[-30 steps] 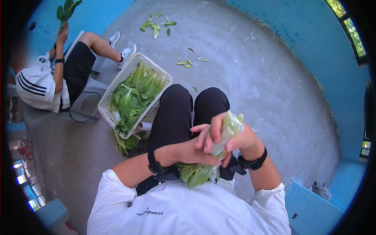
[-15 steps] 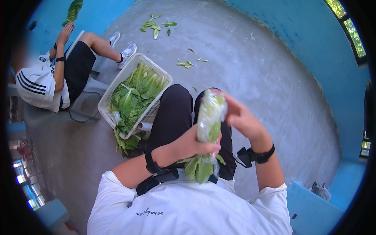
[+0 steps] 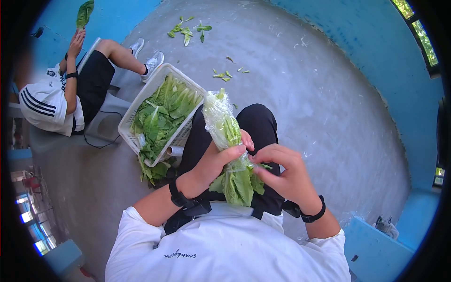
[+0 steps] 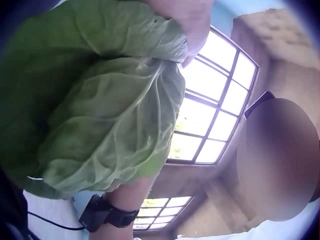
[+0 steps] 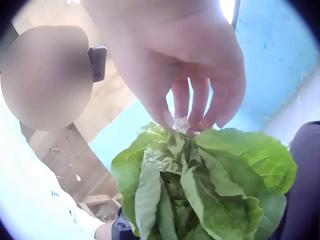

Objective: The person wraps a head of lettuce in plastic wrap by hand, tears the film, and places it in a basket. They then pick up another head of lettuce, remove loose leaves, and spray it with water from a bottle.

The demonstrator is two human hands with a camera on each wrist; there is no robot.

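Note:
A bundle of leafy greens (image 3: 238, 184), its pale stem end covered in clear plastic film (image 3: 217, 113), lies tilted over the lap. My left hand (image 3: 213, 164) grips the bundle round its middle, thumb across the top. Beside it, my right hand (image 3: 287, 176) pinches at the film's edge with thumb and fingers. In the right wrist view, the fingertips of my right hand (image 5: 185, 75) meet crumpled film above the spread leaves (image 5: 200, 190). Large leaves (image 4: 110, 115) fill much of the left wrist view and hide most of my left hand (image 4: 187, 20).
A white crate (image 3: 126, 126) of greens stands left of my knees, with a roll (image 3: 174, 151) at its near corner. Loose leaves (image 3: 186, 35) lie on the grey floor (image 3: 329, 117). Another person (image 3: 51, 101) sits at the left, holding up a leaf (image 3: 84, 13).
The bundle has swung up and left in my left hand, its film-covered end now beside the crate. My right hand has moved from that end down to the bundle's middle.

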